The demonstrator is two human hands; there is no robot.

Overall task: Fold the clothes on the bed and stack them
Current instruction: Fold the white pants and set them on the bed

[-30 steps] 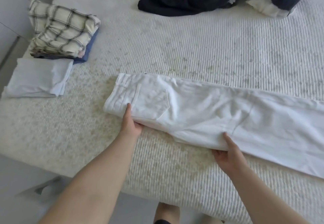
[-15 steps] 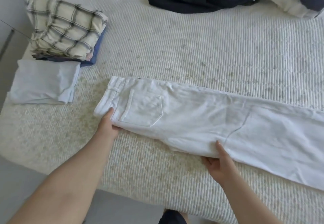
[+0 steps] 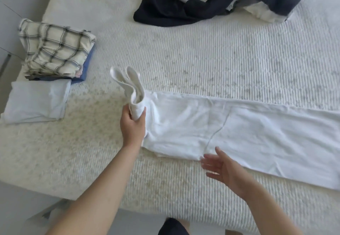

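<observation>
White trousers (image 3: 257,133) lie lengthwise across the bed (image 3: 184,54), legs running off to the right. My left hand (image 3: 133,124) grips the waistband end and holds it lifted off the bed, the band standing up in loops. My right hand (image 3: 223,168) hovers with fingers spread just in front of the trousers' near edge, holding nothing. At the left edge sits a stack of folded clothes (image 3: 55,51) topped by a checked shirt, with a folded pale blue garment (image 3: 36,102) in front of it.
A heap of unfolded clothes, dark navy (image 3: 174,12) and white pieces, lies at the back of the bed. The bed's near edge runs below my forearms, with grey floor (image 3: 22,201) at the lower left.
My left hand has gathered the waistband and lifted it up off the bed. My right hand has let go of the trousers' near edge and drawn back, fingers spread.
</observation>
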